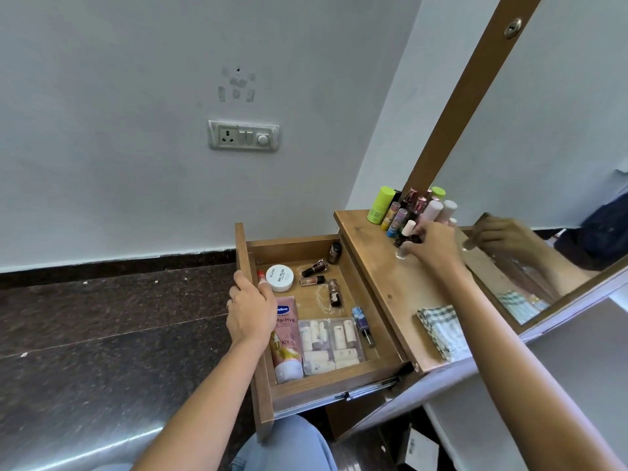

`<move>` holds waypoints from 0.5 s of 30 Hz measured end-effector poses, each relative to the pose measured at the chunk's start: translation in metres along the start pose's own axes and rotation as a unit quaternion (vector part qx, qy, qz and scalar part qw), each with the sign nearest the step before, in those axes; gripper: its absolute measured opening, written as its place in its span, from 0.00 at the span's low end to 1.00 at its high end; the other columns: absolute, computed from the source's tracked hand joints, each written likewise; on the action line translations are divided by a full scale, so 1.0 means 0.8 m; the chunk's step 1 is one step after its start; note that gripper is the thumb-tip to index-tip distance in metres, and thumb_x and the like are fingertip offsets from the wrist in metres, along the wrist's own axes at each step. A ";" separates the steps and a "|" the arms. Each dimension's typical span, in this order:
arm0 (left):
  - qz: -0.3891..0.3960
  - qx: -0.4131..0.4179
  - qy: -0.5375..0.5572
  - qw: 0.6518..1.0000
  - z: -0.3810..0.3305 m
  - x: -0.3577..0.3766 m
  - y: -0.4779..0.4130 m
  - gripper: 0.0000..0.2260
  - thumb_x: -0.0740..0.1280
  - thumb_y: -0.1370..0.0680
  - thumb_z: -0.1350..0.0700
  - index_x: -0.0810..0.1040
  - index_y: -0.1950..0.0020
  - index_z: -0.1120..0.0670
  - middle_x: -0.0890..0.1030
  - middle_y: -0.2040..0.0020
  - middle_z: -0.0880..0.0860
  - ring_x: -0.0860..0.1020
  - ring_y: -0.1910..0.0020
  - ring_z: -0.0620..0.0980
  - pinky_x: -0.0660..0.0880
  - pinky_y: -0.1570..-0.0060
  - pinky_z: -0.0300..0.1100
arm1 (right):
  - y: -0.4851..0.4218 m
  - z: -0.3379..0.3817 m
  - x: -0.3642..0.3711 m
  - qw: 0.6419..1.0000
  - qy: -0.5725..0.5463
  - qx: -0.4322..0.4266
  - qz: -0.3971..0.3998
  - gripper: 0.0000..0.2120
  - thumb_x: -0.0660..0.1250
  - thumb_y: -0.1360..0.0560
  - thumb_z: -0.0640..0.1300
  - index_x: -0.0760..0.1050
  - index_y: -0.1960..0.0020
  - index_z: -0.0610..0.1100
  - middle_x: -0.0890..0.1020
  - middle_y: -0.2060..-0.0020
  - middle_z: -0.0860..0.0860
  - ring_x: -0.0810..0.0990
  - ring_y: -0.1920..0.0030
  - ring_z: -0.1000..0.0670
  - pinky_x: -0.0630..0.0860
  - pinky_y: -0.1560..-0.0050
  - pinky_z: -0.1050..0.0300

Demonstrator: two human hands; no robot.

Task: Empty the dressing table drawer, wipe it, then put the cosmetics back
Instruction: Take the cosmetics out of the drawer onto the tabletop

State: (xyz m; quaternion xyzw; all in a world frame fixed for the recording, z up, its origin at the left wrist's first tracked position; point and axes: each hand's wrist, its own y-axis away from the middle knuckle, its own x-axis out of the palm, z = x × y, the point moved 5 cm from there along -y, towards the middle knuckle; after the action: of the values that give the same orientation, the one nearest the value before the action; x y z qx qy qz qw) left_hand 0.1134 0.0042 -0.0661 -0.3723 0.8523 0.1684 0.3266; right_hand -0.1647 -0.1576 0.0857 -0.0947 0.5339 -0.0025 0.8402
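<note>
The wooden drawer (343, 380) is pulled out to the left of the dressing table top (390, 277). It holds a pink lotion tube (287, 341), a white nail polish remover jar (280, 277), a clear packet of small tubes (331, 345), a blue bottle (362, 324) and several small dark bottles (334, 293). My left hand (249, 309) grips the drawer's front panel. My right hand (430, 248) holds a small nail polish bottle (404, 244) upright on the table top, beside a cluster of standing cosmetics (406, 212).
A checked cloth (441, 329) lies folded on the table top near its front edge. The mirror (543, 205) leans behind the cosmetics. A switchboard (243, 135) is on the wall. Dark stone floor lies to the left, and my knee in jeans (289, 447) is below the drawer.
</note>
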 end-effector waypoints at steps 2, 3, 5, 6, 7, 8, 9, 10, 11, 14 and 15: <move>-0.001 0.000 -0.002 1.000 0.000 0.000 0.001 0.24 0.56 0.18 0.47 0.58 0.26 0.57 0.74 0.37 0.61 0.78 0.45 0.59 0.77 0.57 0.51 | -0.011 -0.022 0.000 0.999 0.019 0.026 -0.032 0.08 0.74 0.38 0.40 0.77 0.63 0.39 0.76 0.68 0.47 0.75 0.63 0.44 0.67 0.68 0.58; -0.001 0.000 -0.002 1.000 -0.001 -0.001 0.001 0.24 0.56 0.18 0.47 0.58 0.26 0.57 0.74 0.37 0.61 0.78 0.45 0.59 0.77 0.57 0.50 | -0.016 -0.031 0.002 0.998 0.022 0.039 -0.044 0.07 0.73 0.37 0.40 0.78 0.63 0.38 0.77 0.68 0.46 0.77 0.63 0.43 0.67 0.67 0.58; -0.001 0.000 -0.003 1.000 -0.001 -0.001 0.001 0.24 0.56 0.18 0.47 0.58 0.26 0.57 0.74 0.37 0.61 0.78 0.45 0.59 0.77 0.57 0.49 | -0.024 -0.046 0.007 0.996 0.025 0.058 -0.060 0.05 0.72 0.36 0.39 0.78 0.63 0.38 0.79 0.66 0.43 0.79 0.62 0.41 0.69 0.66 0.57; -0.001 0.000 -0.003 1.000 -0.001 -0.001 0.001 0.24 0.56 0.18 0.47 0.58 0.26 0.57 0.74 0.37 0.61 0.78 0.45 0.59 0.76 0.58 0.49 | -0.027 -0.051 0.008 0.996 0.020 0.065 -0.065 0.05 0.72 0.36 0.39 0.78 0.62 0.38 0.80 0.66 0.42 0.79 0.62 0.41 0.70 0.67 0.56; 0.000 0.000 -0.004 1.000 -0.002 -0.001 0.001 0.24 0.56 0.18 0.47 0.58 0.26 0.57 0.74 0.37 0.61 0.78 0.45 0.59 0.77 0.58 0.49 | -0.030 -0.055 0.010 0.995 0.016 0.070 -0.073 0.06 0.72 0.36 0.38 0.78 0.62 0.38 0.81 0.65 0.42 0.80 0.62 0.40 0.70 0.67 0.57; 0.000 -0.001 -0.004 1.000 -0.002 -0.001 0.001 0.24 0.56 0.18 0.47 0.58 0.26 0.57 0.74 0.37 0.61 0.78 0.45 0.59 0.77 0.57 0.50 | -0.032 -0.057 0.010 0.994 0.013 0.072 -0.081 0.06 0.72 0.35 0.38 0.77 0.61 0.37 0.81 0.64 0.41 0.80 0.61 0.40 0.70 0.67 0.57; 0.000 -0.001 -0.004 1.000 -0.001 -0.001 0.000 0.24 0.56 0.18 0.47 0.58 0.26 0.57 0.74 0.37 0.61 0.78 0.45 0.59 0.78 0.57 0.51 | -0.034 -0.058 0.010 0.993 0.012 0.072 -0.090 0.07 0.72 0.34 0.38 0.77 0.59 0.36 0.81 0.63 0.40 0.80 0.60 0.39 0.69 0.66 0.57; 0.000 -0.003 -0.004 1.000 -0.001 -0.001 0.000 0.24 0.56 0.18 0.47 0.58 0.26 0.57 0.74 0.37 0.61 0.78 0.45 0.59 0.78 0.56 0.51 | -0.035 -0.058 0.010 0.993 0.013 0.072 -0.095 0.08 0.72 0.33 0.38 0.76 0.57 0.35 0.81 0.61 0.40 0.80 0.59 0.38 0.69 0.65 0.56; 0.000 -0.004 -0.004 1.000 -0.001 -0.001 0.000 0.24 0.56 0.18 0.47 0.58 0.26 0.57 0.74 0.37 0.61 0.78 0.45 0.59 0.78 0.56 0.51 | -0.036 -0.058 0.010 0.992 0.016 0.072 -0.099 0.09 0.72 0.32 0.38 0.75 0.55 0.35 0.81 0.60 0.39 0.80 0.57 0.38 0.69 0.64 0.56; -0.001 -0.002 -0.002 1.000 0.000 0.000 -0.001 0.24 0.56 0.18 0.47 0.58 0.26 0.57 0.74 0.37 0.61 0.78 0.46 0.59 0.79 0.56 0.53 | -0.037 -0.055 0.010 0.991 0.027 0.079 -0.106 0.12 0.73 0.31 0.37 0.73 0.52 0.35 0.80 0.55 0.37 0.80 0.53 0.36 0.72 0.62 0.53; -0.001 -0.001 -0.001 1.000 -0.001 0.000 -0.001 0.24 0.56 0.18 0.47 0.58 0.27 0.57 0.74 0.38 0.61 0.78 0.46 0.59 0.79 0.56 0.53 | -0.037 -0.054 0.009 0.991 0.033 0.080 -0.106 0.12 0.73 0.31 0.37 0.73 0.52 0.35 0.80 0.55 0.36 0.80 0.53 0.35 0.73 0.60 0.51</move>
State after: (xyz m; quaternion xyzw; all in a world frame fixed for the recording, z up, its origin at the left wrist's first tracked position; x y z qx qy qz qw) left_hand 0.1140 0.0035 -0.0657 -0.3732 0.8513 0.1691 0.3276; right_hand -0.1975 -0.1942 0.0663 -0.0828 0.5467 -0.1378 0.8218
